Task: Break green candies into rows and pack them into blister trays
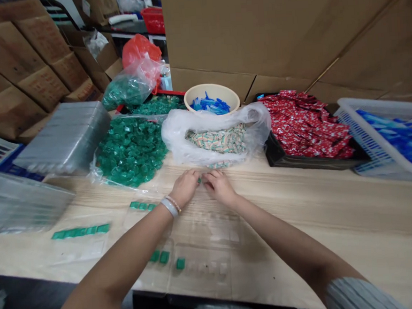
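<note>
My left hand [186, 186], with bands at the wrist, is closed in a pinch, and a small green piece [200, 180] shows at its fingertips. Close beside it, my right hand [221, 186] has its fingers curled together; what they hold is hidden. Both hands are over the wooden table, just in front of an open plastic bag [178, 137] of small striped packets [221, 140]. Below them lie clear plastic trays [200, 268]. Some compartments hold green pieces [180, 263], partly behind my left forearm. Another clear tray [79, 246] with a row of green pieces lies at the left.
A heap of green pieces [131, 150] lies left of the bag. Behind are a cream bowl [192, 93] of blue items and a black tray [312, 165] of red packets. A white basket [377, 138] stands right; stacked clear trays [63, 136] stand left. Cardboard [271, 32] walls the back.
</note>
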{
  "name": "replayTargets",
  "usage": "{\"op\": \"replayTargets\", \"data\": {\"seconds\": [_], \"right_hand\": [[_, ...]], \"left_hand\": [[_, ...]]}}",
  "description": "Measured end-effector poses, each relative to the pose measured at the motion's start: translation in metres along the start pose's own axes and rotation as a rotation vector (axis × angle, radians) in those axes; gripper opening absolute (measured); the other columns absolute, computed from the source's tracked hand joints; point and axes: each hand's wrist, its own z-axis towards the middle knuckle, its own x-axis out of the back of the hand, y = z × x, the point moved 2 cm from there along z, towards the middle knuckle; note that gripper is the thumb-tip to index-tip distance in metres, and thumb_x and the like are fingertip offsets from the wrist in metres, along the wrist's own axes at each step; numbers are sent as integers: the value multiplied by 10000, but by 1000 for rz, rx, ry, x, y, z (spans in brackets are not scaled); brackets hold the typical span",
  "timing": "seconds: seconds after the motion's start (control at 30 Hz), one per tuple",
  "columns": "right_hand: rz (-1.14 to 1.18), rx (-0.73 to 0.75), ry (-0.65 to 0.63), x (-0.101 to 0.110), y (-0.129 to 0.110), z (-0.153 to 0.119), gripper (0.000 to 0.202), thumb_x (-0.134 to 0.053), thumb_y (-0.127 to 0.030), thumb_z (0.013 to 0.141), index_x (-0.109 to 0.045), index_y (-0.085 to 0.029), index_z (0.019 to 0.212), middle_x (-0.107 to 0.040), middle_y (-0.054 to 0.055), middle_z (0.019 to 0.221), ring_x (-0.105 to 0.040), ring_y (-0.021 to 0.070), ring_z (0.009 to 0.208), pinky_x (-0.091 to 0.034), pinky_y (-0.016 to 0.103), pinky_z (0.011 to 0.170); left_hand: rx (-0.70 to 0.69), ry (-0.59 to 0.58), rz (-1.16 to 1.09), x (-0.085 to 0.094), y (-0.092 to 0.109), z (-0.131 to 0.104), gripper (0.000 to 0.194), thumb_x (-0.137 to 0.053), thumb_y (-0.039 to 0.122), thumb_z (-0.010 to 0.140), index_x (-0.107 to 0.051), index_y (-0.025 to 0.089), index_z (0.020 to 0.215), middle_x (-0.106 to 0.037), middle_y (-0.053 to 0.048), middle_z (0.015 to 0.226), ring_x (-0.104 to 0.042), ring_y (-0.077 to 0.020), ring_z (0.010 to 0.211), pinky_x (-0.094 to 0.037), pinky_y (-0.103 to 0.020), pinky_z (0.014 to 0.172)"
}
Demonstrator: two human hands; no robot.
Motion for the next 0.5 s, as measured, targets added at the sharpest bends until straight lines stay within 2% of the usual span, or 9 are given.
{"op": "replayTargets", "data": {"seconds": [0.13,0.3,0.5], "right_hand": [[77,-8,73,-5,3,2,196,-508,-180,762,-610,-164,928,-569,79,945,-473,197,918,-362,323,814],[123,-45,77,-6,3,4,151,-510,-177,764,-614,-167,873,-568,70,893,-476,185,897,-360,315,805],[179,-90,93,-2,3,4,180,-540,-194,743,-623,-185,903,-569,58,899,-479,182,884,-357,318,799]], "left_hand": [[-35,18,-119,0,-7,2,141,-513,118,727,-568,138,855,-559,-72,867,-520,-192,849,-421,-305,777],[-39,126,-372,-1,-17,0,188,-496,90,716,-567,153,879,-574,-45,873,-525,-168,858,-423,-293,786],[-51,122,-403,-3,-20,0,193,-533,124,720,-580,158,905,-569,-45,884,-518,-174,883,-422,-304,797]]}}
